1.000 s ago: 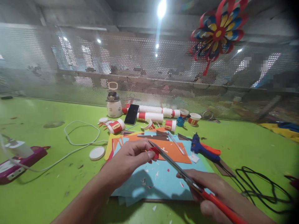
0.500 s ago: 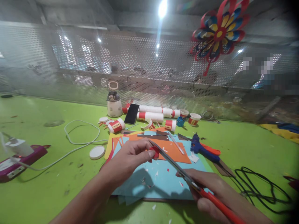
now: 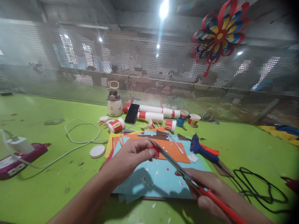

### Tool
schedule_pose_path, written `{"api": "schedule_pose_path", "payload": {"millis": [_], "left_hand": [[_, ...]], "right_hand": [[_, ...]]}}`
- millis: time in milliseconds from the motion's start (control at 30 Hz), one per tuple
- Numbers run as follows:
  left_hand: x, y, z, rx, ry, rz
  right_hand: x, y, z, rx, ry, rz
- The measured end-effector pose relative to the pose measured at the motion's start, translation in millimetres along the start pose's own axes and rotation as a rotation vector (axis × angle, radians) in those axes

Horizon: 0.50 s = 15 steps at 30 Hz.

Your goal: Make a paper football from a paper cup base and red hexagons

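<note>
Between the thumb and fingers of my left hand (image 3: 134, 155) is a small red piece (image 3: 156, 151), probably paper, partly covered by the fingertips. My right hand (image 3: 207, 183) is wrapped round the red handles of long scissors (image 3: 173, 161). The blades point up and left and lie against the red piece at its upper edge. Below both hands are light blue sheets (image 3: 163, 186) scattered with small scraps, and an orange sheet (image 3: 184, 158) lies on top of them.
Farther back stand a bottle (image 3: 115, 107), a phone (image 3: 132, 114) and paper cups (image 3: 194, 119). A blue glue gun (image 3: 203, 150) and black cable (image 3: 261, 186) lie at right. A purple power strip (image 3: 35, 154), white cable and round white lid (image 3: 97, 151) are at left.
The view has shifted very slightly. Both hands, the scissors and the red piece keep nearly the same positions.
</note>
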State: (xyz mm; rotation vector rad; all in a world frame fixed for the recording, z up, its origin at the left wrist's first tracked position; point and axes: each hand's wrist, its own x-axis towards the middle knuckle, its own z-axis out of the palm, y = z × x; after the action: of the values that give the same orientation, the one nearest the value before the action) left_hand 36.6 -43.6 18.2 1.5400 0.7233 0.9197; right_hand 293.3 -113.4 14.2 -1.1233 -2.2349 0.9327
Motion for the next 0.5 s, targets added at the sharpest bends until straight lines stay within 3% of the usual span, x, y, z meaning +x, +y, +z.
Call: {"api": "schedule_pose_path", "payload": {"millis": [167,500], "left_hand": [[0.8,-2.1,-0.7,0.007,0.001,0.012],[1.3,-4.3,-1.5,0.001,-0.005,0.024]], "right_hand": [[6.2,-13.2,-0.7,0.034,0.018,0.014],[10.9,-15.8,-1.2,0.050,0.009,-0.052]]}}
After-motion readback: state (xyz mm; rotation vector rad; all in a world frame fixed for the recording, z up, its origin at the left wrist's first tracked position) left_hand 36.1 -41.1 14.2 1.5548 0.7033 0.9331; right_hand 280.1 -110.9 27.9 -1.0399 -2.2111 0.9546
